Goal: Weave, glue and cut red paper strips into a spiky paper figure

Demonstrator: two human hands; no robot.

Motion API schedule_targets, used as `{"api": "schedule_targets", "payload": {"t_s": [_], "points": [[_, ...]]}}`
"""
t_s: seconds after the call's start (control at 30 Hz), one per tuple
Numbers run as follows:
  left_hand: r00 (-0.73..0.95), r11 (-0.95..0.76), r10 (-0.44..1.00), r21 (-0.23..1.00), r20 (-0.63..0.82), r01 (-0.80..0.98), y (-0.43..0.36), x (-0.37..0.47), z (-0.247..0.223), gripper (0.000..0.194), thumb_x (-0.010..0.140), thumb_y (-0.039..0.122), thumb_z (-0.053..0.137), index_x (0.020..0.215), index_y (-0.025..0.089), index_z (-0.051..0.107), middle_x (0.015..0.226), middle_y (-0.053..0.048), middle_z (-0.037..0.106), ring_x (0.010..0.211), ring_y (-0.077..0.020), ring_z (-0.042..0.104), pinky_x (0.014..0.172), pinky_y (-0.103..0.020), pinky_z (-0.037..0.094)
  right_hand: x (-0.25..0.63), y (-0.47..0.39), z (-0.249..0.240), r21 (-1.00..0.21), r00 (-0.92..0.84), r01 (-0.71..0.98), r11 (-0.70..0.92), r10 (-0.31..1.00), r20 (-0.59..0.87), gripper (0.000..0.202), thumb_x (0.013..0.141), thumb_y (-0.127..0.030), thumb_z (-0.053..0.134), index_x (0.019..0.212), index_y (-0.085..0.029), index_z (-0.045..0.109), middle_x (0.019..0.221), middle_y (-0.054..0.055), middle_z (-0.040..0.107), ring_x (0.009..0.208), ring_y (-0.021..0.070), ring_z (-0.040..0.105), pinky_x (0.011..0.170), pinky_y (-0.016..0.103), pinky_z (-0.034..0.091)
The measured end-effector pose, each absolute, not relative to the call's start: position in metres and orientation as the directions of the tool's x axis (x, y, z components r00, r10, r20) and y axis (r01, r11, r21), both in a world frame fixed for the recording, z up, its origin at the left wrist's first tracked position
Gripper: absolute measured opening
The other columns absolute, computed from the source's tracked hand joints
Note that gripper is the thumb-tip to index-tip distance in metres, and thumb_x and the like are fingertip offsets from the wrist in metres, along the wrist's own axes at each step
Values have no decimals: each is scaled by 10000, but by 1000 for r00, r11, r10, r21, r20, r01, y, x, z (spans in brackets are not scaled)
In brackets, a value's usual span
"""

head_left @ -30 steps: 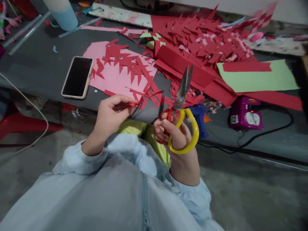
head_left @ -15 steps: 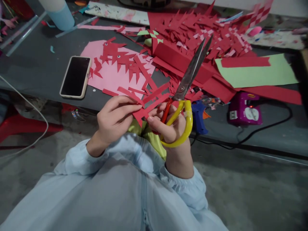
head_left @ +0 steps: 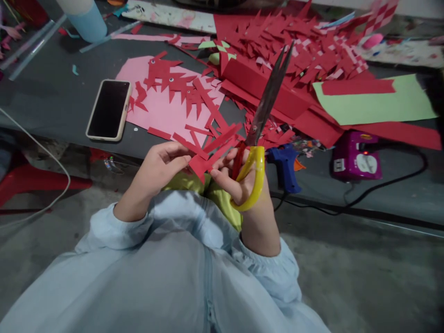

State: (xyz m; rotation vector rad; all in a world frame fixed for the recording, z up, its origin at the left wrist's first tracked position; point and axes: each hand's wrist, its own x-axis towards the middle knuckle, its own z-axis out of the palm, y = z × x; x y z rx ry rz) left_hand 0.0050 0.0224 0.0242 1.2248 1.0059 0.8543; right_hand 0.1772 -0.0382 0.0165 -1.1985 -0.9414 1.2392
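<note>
Between both hands, in front of my body, is a cut red paper piece [head_left: 200, 165] with long thin strips pointing away from me. My left hand [head_left: 160, 166] pinches its left edge between thumb and fingers. At its right edge, my right hand [head_left: 234, 178] grips the paper with thumb and fingertips. That same hand also carries scissors [head_left: 262, 111], whose yellow and red handles hang around it. The blades point up and away, slightly apart, touching no paper I can see. Beyond lies a pink paper sheet [head_left: 159, 111] bearing red spiky cutouts [head_left: 169, 80] with small googly eyes.
A phone [head_left: 109, 110] lies left of the pink sheet. At the back right is a heap of red spiky paper [head_left: 287, 39]. Green paper [head_left: 374, 107], a blue glue gun [head_left: 286, 169] and a purple power socket [head_left: 356, 157] with a black cord sit rightward. A bottle [head_left: 86, 23] stands back left.
My left hand has shifted slightly left and down, with its fingers drawn further toward the paper's edge. The scissors have swung a little left, and their blades look closer together.
</note>
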Motion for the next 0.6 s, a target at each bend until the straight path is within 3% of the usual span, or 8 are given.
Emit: {"api": "schedule_targets", "payload": {"t_s": [0.2,0.43,0.6], "points": [[296,25,955,999,-30,19,22,2,31,276,704,371,859,878,182,760,863,-40,769,846,-175,734,785,-273,587,174,-39,12,-982,125,-173,-76,987,-99,384,718,-351,812,907,-281,485,779,-26,593,637,126,565,541,277,446],[222,7,974,987,-43,161,23,2,42,186,685,298,857,768,171,750,758,-14,738,674,-125,672,644,-230,553,172,-37,9,-982,74,-164,-96,991,-109,411,693,-396,836,893,-272,500,781,-31,572,658,129,579,592,294,483],[184,-12,983,986,-19,167,28,1,45,158,688,264,848,764,174,741,709,0,710,542,-83,592,520,-211,497,175,-36,3,-976,36,-184,-113,992,-122,393,698,-372,831,905,-282,509,809,-38,553,669,134,598,627,318,518]]}}
